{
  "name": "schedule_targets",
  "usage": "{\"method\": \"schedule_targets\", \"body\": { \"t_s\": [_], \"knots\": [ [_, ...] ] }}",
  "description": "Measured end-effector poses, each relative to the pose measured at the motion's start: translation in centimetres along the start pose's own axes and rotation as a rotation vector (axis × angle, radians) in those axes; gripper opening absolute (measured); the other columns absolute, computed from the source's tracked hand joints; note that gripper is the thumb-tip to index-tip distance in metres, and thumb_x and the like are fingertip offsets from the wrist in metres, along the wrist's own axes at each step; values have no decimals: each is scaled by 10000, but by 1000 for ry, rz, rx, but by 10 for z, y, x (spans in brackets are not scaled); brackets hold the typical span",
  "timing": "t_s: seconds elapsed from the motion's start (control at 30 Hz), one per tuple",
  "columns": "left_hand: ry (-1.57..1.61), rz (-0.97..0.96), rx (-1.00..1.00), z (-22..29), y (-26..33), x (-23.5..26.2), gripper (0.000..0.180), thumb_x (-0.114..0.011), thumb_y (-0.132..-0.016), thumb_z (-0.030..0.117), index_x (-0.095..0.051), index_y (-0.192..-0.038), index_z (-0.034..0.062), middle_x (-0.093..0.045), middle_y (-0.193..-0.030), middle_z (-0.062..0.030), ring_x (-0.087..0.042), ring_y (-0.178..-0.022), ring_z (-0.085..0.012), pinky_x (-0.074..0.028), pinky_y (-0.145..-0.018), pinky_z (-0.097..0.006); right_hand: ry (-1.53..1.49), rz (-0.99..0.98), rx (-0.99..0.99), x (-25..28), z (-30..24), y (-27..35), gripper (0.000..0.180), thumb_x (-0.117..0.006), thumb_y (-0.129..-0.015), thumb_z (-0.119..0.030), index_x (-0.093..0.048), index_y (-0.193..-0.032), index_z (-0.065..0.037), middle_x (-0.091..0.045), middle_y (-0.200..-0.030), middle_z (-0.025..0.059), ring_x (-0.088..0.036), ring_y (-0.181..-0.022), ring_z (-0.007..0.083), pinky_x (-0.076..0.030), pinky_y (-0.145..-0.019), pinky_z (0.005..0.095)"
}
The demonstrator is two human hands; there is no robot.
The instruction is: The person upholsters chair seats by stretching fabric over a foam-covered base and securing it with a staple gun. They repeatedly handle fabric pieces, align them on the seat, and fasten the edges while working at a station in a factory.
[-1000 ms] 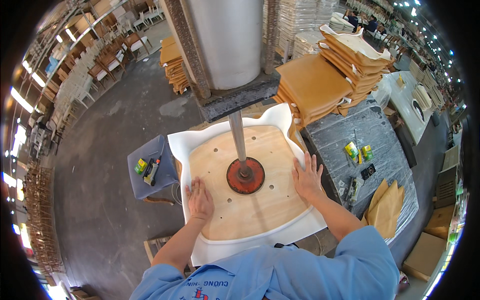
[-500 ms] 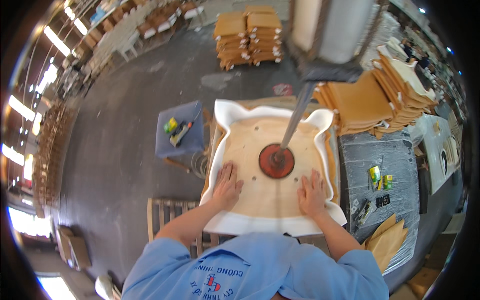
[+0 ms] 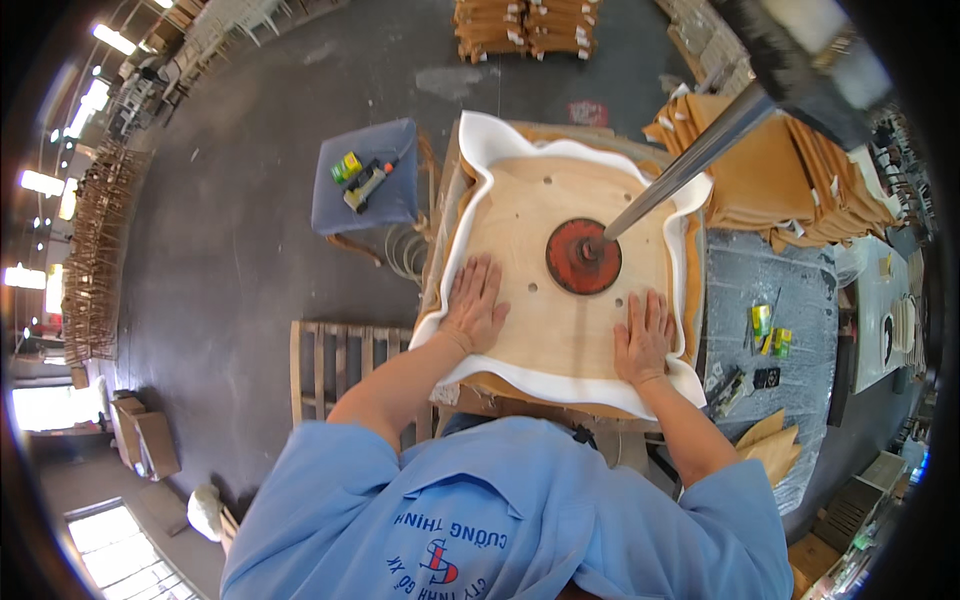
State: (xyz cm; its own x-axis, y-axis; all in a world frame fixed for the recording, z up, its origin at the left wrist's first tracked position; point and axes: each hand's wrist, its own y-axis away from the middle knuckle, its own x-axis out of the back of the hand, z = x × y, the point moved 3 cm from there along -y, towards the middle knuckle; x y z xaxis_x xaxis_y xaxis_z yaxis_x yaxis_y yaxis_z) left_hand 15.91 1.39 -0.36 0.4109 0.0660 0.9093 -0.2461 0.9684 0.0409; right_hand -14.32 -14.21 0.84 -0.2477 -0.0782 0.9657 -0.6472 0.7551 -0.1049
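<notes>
A pale plywood panel with small holes lies on white foam, whose edges curl up around it. A red round pressing disc at the end of a metal rod rests on the middle of the panel. My left hand lies flat, fingers extended, near the panel's left edge. My right hand is flat too, at the near right side of the panel, beside the foam rim. Neither hand holds anything. Brown material shows beneath the foam.
To the left, a blue padded seat carries a staple gun and a small box. Brown padded pieces are stacked at right, behind a plastic-wrapped surface with small tools. A slatted wooden frame stands near my left arm.
The whole view has shifted, with the panel now higher and further right. The foam's near edge looks more curled up. Both hands stay flat on the panel, the disc on its middle.
</notes>
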Motion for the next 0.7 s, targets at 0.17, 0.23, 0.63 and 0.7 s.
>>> {"method": "schedule_targets", "body": {
  "t_s": [0.17,0.23,0.63,0.7],
  "knots": [
    [15,42,41,0,6,-5,791,-548,-1016,377,-254,-1639,-11,-152,-1720,-278,-90,-1604,-469,-73,-1304,-564,-1,7,47,7,-2,-17,640,-569,-998,-358,-438,-1582,-132,-321,-1659,239,-253,-1550,472,-227,-1205,674],
    [40,88,59,2,-4,-3,800,-546,-1020,394,-246,-1644,-6,-146,-1722,-277,-77,-1607,-465,-64,-1304,-566,25,-6,41,5,-1,-18,642,-561,-1002,-361,-429,-1587,-131,-316,-1661,243,-246,-1554,476,-224,-1211,671],
    [17,-56,91,15,7,0,792,-536,-1015,404,-255,-1656,32,-97,-1713,-330,-56,-1592,-516,-21,-1294,-582,-12,10,35,9,6,-13,652,-549,-995,-401,-446,-1584,-141,-333,-1652,265,-279,-1536,501,-211,-1208,670],
    [16,-17,101,14,13,-1,792,-539,-1013,406,-262,-1653,30,-113,-1709,-334,-67,-1587,-525,-28,-1290,-592,-52,12,45,9,-1,-12,646,-566,-992,-396,-452,-1578,-150,-341,-1646,256,-283,-1539,483,-216,-1207,666]
  ]
}}
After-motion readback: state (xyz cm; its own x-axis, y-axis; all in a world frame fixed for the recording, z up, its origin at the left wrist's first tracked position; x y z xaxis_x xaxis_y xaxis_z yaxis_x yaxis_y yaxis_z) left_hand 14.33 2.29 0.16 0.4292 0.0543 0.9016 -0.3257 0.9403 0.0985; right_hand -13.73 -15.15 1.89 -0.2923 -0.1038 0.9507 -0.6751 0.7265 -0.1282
